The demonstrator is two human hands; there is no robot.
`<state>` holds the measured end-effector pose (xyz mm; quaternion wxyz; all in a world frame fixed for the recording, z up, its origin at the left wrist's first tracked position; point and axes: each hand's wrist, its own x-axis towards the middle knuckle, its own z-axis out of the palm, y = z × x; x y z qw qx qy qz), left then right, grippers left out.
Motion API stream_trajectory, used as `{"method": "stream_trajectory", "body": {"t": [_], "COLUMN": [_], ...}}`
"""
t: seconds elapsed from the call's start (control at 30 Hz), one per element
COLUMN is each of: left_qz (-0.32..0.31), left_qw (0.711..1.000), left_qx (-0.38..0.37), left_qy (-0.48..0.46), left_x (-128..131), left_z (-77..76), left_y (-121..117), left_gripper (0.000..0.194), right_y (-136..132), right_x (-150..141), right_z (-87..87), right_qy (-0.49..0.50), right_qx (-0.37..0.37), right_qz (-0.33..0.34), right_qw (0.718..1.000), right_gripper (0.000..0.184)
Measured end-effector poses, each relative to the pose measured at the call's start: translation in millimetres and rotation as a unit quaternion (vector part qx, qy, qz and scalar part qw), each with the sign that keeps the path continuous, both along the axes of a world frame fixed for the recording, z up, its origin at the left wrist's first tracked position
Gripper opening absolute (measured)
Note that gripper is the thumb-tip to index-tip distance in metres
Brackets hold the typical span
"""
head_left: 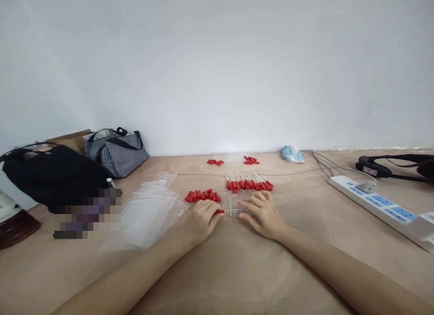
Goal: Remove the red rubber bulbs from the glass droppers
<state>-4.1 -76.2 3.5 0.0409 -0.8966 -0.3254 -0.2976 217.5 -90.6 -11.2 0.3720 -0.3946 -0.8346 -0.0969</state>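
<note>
1 clear thin tube (pixel 231 210) lies crosswise b/w the 2 hands, over a row of loose clear tubes (pixel 230 197) on the tabletop (pixel 224 279); 1 red cap (pixel 219 211) at its L end. L hand (pixel 202 217): thumb & index pinched closed on that cap, other fingers curled. R hand (pixel 262 214): fingers part-open, thumb below & index above the tube's R end; can't tell if they grip it or just touch.

Hidden: tube's R end runs under R hand, as do some loose tubes; they overlap, so no exact count. Same w/ the loose red caps (pixel 202 195) just beyond L hand, approx. a doz., & the row of red-capped tubes (pixel 249 183) beyond R hand, over 10.

Farther, by the wall: 2 small red clusters (pixel 215 162) w/ clear pcs b/w, too faint to ID. L side: several clear zip bags (pixel 149 215), overlapping; 1 pixelated patch (pixel 88 215), contents unreadable; 1 black bag (pixel 57 174); 1 striped bag (pixel 120 150). R side: 1 crumpled blue-white item (pixel 292 154), 1 power strip (pixel 376 202) w/ 1 grey plug (pixel 368 186), 1 black strap-like item (pixel 393 165) cut off at R edge.
</note>
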Motion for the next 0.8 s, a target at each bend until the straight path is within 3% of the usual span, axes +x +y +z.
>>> {"method": "stream_trajectory", "body": {"t": [0.2, 0.43, 0.8], "left_qz": [-0.022, -0.061, -0.073], "left_qw": [0.999, 0.998, 0.996], "left_qx": [0.018, -0.004, 0.019], "left_qy": [-0.045, 0.001, 0.046], "left_x": [2.8, 1.9, 0.6], "left_z": [-1.7, 0.0, 8.4], "left_y": [5.1, 4.7, 0.1], "left_gripper": [0.017, 0.029, 0.030], "right_y": [0.0, -5.3, -8.4], "right_x": [-10.4, -5.6, -4.7], "right_z": [-0.6, 0.9, 1.2], "right_qy": [-0.016, -0.012, -0.015], "right_qx": [0.017, 0.025, 0.034], "right_qz": [0.027, 0.050, 0.055], "right_qw": [0.999, 0.998, 0.998], "right_gripper": [0.018, 0.019, 0.019]}}
